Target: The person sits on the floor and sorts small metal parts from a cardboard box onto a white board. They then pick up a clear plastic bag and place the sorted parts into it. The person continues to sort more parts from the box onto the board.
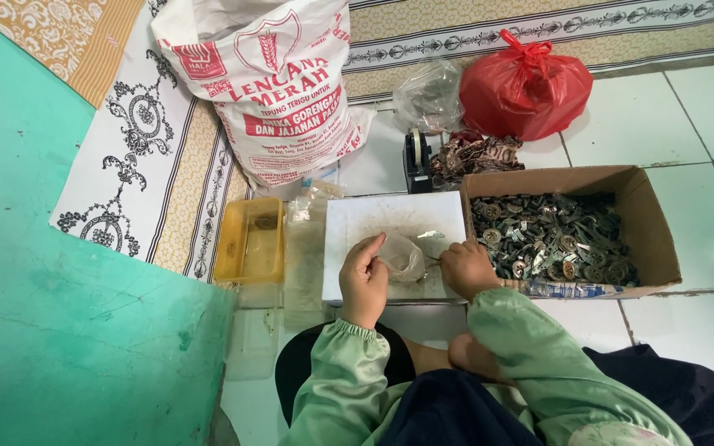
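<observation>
Floor: pale tiles (704,107) are running along the right side, a green surface (59,314) is filling the near left, and a patterned cloth (150,149) is lying across the far left.
Sack: a large white printed sack (270,87) is standing at the far middle, leaning on the cloth.
Cardboard box (650,223): it is sitting open at the right, holding a heap of small dark and metallic pieces (551,239).
White board (394,219): it is lying flat in the middle, just left of the box, under both hands.
Red bag (526,87): it is sitting knotted at the far right, with a clear plastic bag (430,95) just to its left.
Yellow tray (249,239): it is lying left of the board, with a strip of clear packets (306,248) between them.
Tape dispenser (417,161): it is standing just beyond the board's far edge.
Left hand (364,277): it is pinching the left edge of a small clear pouch (405,256), fingers closed on it.
Right hand (468,268): it is curling narrow beside the pouch's right side, close to the box; whether it is gripping anything I cannot tell.
Pouch position: it is resting over the board's near half, between the two hands.
</observation>
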